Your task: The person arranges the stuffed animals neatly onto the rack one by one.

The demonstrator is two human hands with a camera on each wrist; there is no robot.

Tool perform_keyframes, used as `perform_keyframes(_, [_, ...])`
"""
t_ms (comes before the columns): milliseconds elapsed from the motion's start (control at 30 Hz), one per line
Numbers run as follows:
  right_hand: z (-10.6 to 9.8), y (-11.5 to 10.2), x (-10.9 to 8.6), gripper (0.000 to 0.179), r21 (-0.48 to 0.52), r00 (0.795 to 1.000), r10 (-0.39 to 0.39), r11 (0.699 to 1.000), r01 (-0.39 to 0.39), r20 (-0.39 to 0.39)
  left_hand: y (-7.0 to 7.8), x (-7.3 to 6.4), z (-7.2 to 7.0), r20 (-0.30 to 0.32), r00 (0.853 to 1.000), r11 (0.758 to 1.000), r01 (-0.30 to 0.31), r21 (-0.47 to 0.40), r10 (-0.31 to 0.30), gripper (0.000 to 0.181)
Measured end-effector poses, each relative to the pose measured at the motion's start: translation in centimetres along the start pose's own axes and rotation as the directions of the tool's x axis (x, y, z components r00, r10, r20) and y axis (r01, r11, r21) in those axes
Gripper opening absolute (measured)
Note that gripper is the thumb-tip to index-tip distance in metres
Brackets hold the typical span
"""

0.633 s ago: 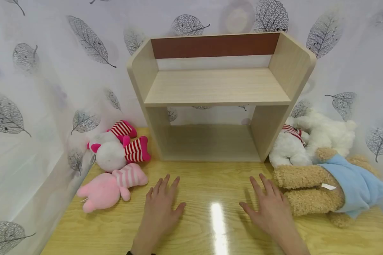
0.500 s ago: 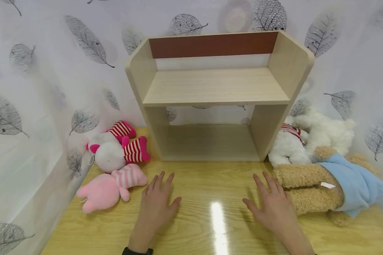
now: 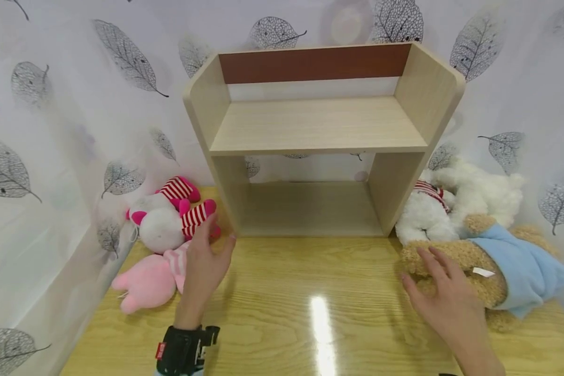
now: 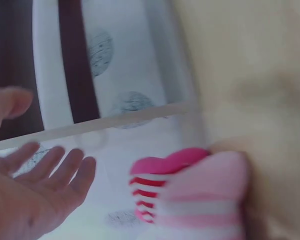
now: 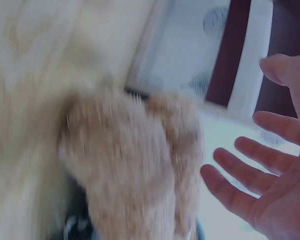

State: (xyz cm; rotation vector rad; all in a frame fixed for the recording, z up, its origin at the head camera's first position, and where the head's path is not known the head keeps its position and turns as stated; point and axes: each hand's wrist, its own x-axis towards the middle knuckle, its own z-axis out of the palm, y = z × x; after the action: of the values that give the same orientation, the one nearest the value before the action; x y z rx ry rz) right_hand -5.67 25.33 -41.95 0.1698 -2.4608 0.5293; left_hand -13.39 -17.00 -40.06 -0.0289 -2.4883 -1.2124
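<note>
- At the bottom of the head view, a black strap [image 3: 180,351] is being worn below the left hand, and the wood-grain desk [image 3: 272,324] is being lit by a bright streak.
- At the lower right, the right hand [image 3: 446,303] is being held over the legs of the tan plush toy [image 3: 495,289]; its grip is being left spread, thumb apart, with nothing being held. Whether the fur is being touched cannot be told.
- The tan plush toy is being supported by the desk at the lower right, its legs being directed toward the centre; a blue top [image 3: 526,269] is being worn by it.
- At the left of centre, the left hand [image 3: 204,261] is being held with fingers parted, and nothing is being gripped. The pink plush toy [image 3: 145,282], at the left, is being partly covered by it.
- Beyond, a red-striped plush toy [image 3: 162,230] is being partly overlapped by the left fingertips; a similar plush toy [image 3: 175,190] is being half hidden behind.
- At the right, a scarfed white plush toy [image 3: 418,224] and a second white plush toy [image 3: 486,196] are being crowded together.
- At the upper centre, a two-level shelf [image 3: 317,125] is being backed by leaf-printed wall covering [image 3: 70,151].
</note>
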Motion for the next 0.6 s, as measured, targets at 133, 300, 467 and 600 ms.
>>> perform_keyframes(133, [-1.8,2.1,0.2,0.055,0.004,0.988,0.045,0.999,-0.045,-0.151,0.8,3.0,-0.2,-0.101,0.995,0.987,-0.001,-0.158,-0.015,0.059])
perform_keyframes(300, [-3.7,4.2,0.1,0.054,-0.057,0.944,0.237,0.965,-0.256,-0.229,1.3,5.9,-0.1,-0.08,0.997,0.979,0.007,-0.202,-0.024,0.064])
perform_keyframes(467, [-5.6,5.9,0.0,0.064,-0.008,0.766,0.62,0.777,-0.63,-0.171,1.4,7.9,0.0,-0.042,0.999,0.979,-0.027,-0.204,0.019,0.06])
perform_keyframes(600, [-6.6,7.1,0.1,0.07,0.053,0.497,0.864,0.502,-0.864,-0.083,1.2,8.9,0.0,-0.051,0.998,0.982,-0.042,-0.182,0.033,0.051])
